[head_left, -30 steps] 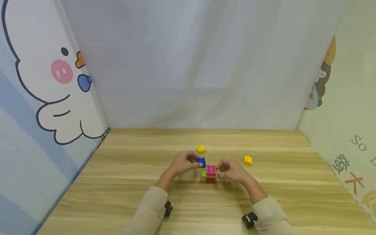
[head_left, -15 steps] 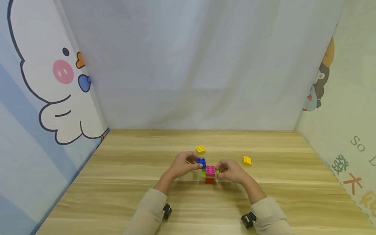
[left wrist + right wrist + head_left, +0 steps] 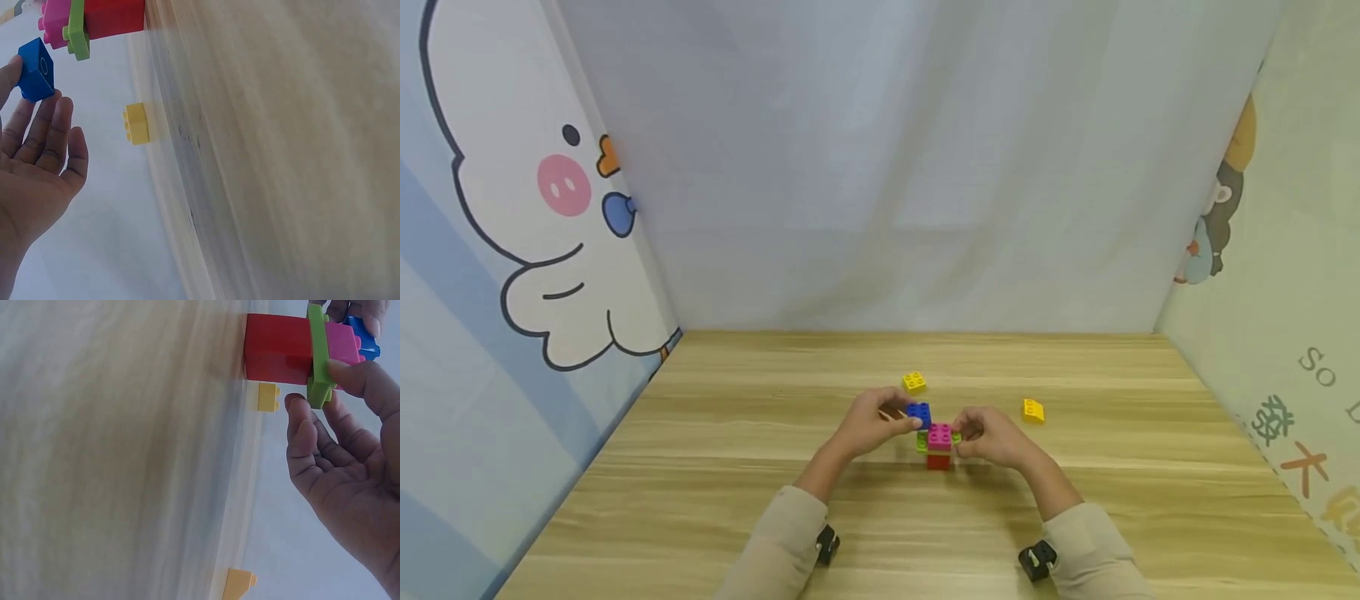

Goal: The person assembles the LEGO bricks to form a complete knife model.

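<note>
A small tower stands upright on the table: a red brick [image 3: 938, 461] at the bottom, a lime green plate [image 3: 319, 356] across it, and a pink brick [image 3: 940, 436] on the plate's middle. Both ends of the plate stick out past the pink brick. My left hand [image 3: 868, 422] pinches a blue brick [image 3: 36, 70] between thumb and fingers, above the plate's left end. In the left wrist view a gap shows between the blue brick and the plate. My right hand [image 3: 990, 435] pinches the plate's right end, its thumb [image 3: 359, 378] beside the pink brick.
A yellow square brick [image 3: 913, 382] lies behind the tower on the wooden table [image 3: 760, 500]. Farther right is a yellow sloped brick [image 3: 1033, 411]. A pale curtain [image 3: 880, 167] hangs at the table's back edge, and printed panels flank both sides.
My left hand has shifted the blue brick slightly right, closer to the pink brick. The right hand keeps its hold on the plate. The head view has swayed a little.
</note>
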The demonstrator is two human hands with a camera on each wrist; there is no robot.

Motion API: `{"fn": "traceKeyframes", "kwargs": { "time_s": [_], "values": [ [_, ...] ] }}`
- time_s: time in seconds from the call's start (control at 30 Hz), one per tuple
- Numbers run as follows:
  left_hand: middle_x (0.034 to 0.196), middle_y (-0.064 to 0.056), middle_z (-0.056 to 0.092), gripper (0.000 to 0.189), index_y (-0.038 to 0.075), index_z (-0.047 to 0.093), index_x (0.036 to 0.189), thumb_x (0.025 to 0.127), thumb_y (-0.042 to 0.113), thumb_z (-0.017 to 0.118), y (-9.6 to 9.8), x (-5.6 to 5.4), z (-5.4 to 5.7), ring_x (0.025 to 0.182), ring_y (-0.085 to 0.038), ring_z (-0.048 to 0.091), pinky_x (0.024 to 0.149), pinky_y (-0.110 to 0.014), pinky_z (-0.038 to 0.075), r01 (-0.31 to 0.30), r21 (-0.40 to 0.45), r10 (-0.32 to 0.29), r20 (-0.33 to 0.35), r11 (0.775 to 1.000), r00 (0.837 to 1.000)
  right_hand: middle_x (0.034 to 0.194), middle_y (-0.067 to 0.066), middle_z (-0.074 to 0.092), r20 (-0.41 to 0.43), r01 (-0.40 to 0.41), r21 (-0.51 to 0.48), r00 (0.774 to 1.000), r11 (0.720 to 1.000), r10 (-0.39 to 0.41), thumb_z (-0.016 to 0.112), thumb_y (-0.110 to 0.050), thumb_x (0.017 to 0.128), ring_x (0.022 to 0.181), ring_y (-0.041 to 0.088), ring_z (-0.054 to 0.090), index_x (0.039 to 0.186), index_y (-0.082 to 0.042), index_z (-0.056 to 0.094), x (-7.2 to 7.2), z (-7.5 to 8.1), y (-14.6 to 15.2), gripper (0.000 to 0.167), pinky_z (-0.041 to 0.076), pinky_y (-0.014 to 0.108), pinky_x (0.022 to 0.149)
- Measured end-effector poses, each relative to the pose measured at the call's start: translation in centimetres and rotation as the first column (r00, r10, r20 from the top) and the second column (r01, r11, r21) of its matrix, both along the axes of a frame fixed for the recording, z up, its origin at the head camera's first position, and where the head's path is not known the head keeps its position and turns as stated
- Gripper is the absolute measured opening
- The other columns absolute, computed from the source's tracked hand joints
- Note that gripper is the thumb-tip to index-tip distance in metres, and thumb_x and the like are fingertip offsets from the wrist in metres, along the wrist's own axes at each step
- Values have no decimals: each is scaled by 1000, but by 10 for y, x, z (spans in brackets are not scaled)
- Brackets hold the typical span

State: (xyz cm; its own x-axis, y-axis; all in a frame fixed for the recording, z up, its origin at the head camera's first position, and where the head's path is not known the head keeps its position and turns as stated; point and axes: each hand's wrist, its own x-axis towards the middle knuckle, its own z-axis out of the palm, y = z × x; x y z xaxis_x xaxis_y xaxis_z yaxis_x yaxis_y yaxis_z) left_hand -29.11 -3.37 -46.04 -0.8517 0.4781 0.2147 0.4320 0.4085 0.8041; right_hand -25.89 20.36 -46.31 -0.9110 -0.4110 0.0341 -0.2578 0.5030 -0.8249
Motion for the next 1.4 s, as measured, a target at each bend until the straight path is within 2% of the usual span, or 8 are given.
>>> {"fn": "traceKeyframes", "kwargs": {
  "time_s": [0.53, 0.87, 1.1, 1.2, 1.4],
  "values": [
    [95, -2, 65, 30, 6, 65, 106, 83, 24, 71, 9, 12, 0, 81, -14, 60, 67, -27, 51, 41, 44, -41, -1, 998, 999, 84, 5, 61, -9, -29, -15, 1000, 999, 29, 70, -3, 78, 78, 19, 56, 94, 3, 59, 2, -2, 1, 21, 49, 34, 71],
    [100, -3, 66, 30, 6, 65, 109, 86, 24, 69, 13, 13, 1, 84, -15, 60, 70, -27, 50, 64, 55, -65, 1, 996, 998, 84, 8, 61, -12, -49, -56, 999, 997, 48, 69, 0, 77, 78, 21, 57, 96, 6, 59, 3, 3, 1, 22, 50, 36, 70],
    [100, -4, 66, 29, 4, 64, 109, 86, 21, 68, 18, 15, 0, 83, -14, 61, 69, -25, 50, 71, 56, -70, -31, 996, 997, 86, 9, 62, -13, -50, -51, 999, 997, 50, 69, 1, 78, 79, 21, 58, 97, 7, 59, 3, 2, 0, 22, 50, 35, 72],
    [101, -4, 66, 29, 4, 64, 109, 87, 21, 68, 20, 15, -1, 84, -13, 61, 70, -25, 50, 70, 50, -68, -41, 996, 997, 87, 12, 61, -8, -49, -47, 999, 998, 49, 67, 3, 79, 80, 25, 58, 96, 9, 58, 6, 7, -1, 21, 50, 37, 72],
    [100, -4, 65, 28, 4, 64, 109, 87, 21, 68, 23, 16, -2, 82, -14, 61, 67, -25, 51, 62, 63, -61, -22, 996, 998, 87, 16, 60, 3, -62, -59, 998, 996, 62, 64, 6, 80, 80, 29, 57, 96, 13, 56, 20, 31, -6, 20, 50, 38, 71]
  ]
}}
